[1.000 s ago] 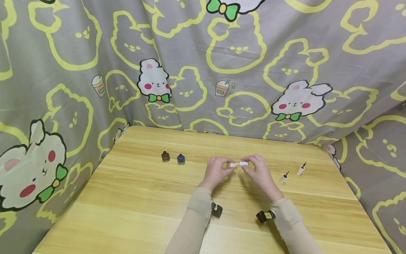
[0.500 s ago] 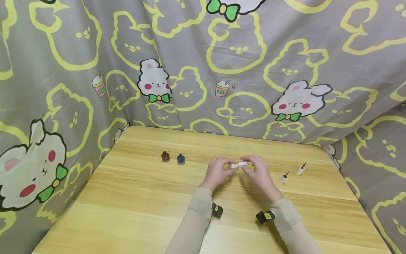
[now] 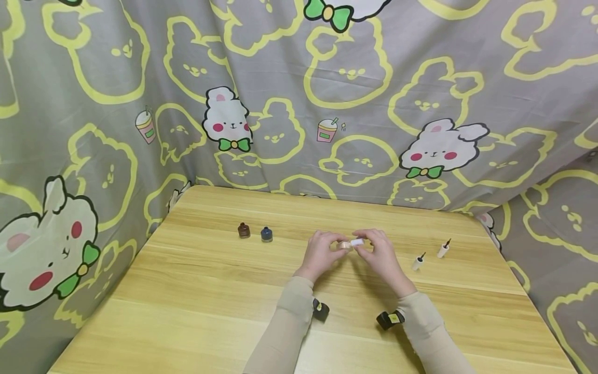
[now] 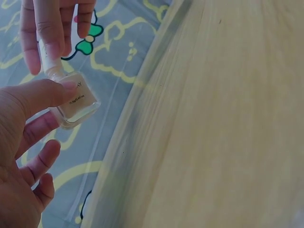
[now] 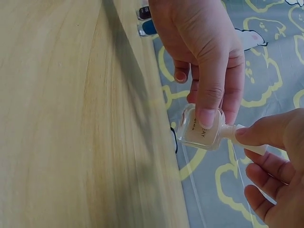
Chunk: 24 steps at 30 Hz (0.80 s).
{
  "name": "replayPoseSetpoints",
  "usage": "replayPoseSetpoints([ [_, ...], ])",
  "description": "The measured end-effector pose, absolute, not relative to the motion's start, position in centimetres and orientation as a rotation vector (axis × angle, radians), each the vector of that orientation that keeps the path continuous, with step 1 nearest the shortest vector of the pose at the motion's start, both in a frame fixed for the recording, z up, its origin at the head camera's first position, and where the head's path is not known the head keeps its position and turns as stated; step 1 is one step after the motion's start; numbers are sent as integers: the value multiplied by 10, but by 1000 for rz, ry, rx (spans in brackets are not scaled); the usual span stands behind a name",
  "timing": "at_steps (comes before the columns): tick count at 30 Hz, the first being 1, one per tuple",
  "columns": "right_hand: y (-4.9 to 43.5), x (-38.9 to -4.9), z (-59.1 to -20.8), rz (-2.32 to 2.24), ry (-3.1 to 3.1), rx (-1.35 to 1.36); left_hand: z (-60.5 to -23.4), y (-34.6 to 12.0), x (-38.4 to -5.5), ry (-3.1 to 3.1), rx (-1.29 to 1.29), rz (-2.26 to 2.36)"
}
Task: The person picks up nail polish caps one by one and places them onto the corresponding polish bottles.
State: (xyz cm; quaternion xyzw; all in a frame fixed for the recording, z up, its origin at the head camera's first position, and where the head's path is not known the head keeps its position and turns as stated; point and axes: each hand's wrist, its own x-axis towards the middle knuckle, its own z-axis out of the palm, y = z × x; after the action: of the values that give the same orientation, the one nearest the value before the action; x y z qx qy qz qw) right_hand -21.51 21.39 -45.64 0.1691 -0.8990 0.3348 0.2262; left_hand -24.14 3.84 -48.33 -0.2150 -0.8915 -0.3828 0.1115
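My left hand (image 3: 320,254) pinches a small square nail polish bottle (image 5: 197,130) of pale cream-pink polish between thumb and fingers. White and slim, the bottle's cap (image 3: 357,242) is pinched by my right hand (image 3: 380,257). Cap and bottle neck meet in line, tilted nearly sideways above the table. In the left wrist view the cap (image 4: 49,61) sits right at the neck, and its brush does not show. Dark lettering marks the front of the bottle (image 4: 78,97), partly covered by the left thumb.
Two uncapped polish bottles, one dark brown (image 3: 244,230) and one dark blue (image 3: 267,235), stand left on the wooden table (image 3: 210,311). To the right, two white caps (image 3: 418,262) (image 3: 443,249) stand with brushes upward. A patterned curtain (image 3: 280,78) surrounds the table.
The right hand has brought the cap leftward to the bottle's neck. The stretch of brush visible between them a second ago is now gone from sight.
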Motion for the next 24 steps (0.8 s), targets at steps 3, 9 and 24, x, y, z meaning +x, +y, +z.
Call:
replayPoseSetpoints([
  [3, 214, -215, -457, 963, -2480, 468, -484, 39, -242, -2625, -633, -1131],
  [9, 215, -216, -460, 1084, -2506, 444, -484, 39, -242, -2616, -640, -1149],
  [24, 222, -223, -469, 1699, -2431, 292, -489, 37, -244, -2572, -611, -1424],
])
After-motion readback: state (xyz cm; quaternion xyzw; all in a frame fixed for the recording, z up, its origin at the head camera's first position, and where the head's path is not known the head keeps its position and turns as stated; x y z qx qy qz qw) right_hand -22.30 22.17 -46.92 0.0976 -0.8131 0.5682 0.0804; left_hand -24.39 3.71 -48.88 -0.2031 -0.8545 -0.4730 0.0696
